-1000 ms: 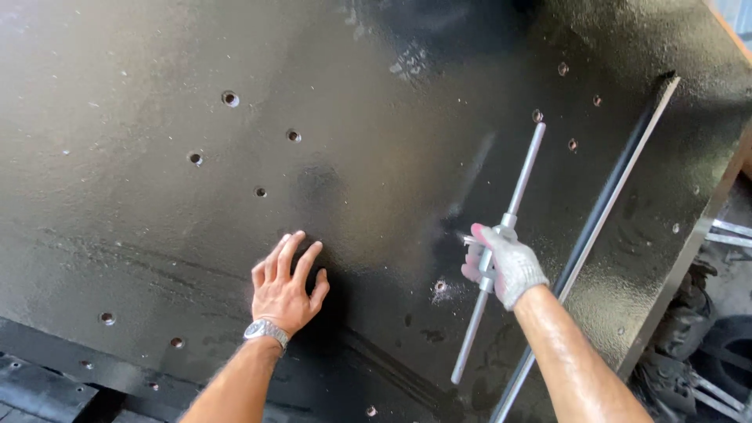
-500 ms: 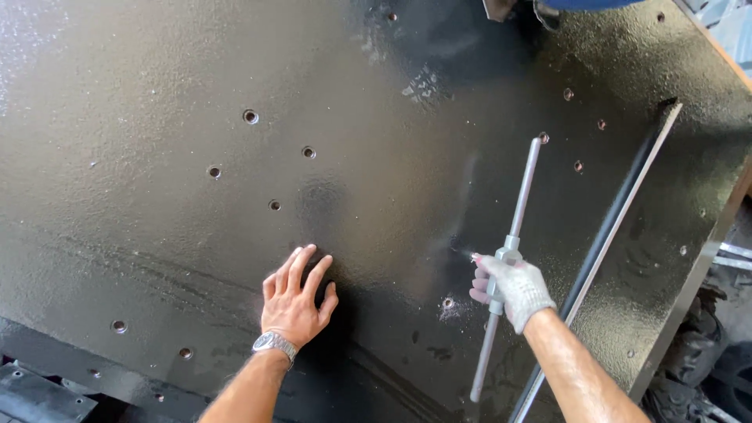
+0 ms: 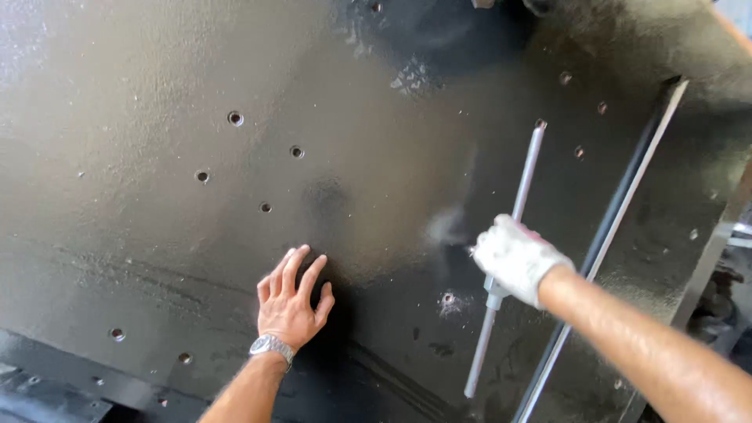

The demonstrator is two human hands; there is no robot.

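Gripping the middle of a long grey T-bar wrench (image 3: 509, 258), your gloved right hand (image 3: 515, 258) holds it against the black steel plate (image 3: 141, 196), beside a bolt hole (image 3: 448, 298). Your bare left hand (image 3: 291, 305), wristwatch (image 3: 270, 345) on, lies flat and open on the plate.

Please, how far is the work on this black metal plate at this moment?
Done: the black metal plate looks fully coated, and it already carries many drilled holes. In hand: the gloved right hand grips a long T-handle tool at its cross joint, the tool lying along the plate, while the bare left hand presses flat on the plate. Left: the picture cannot show which holes are finished.
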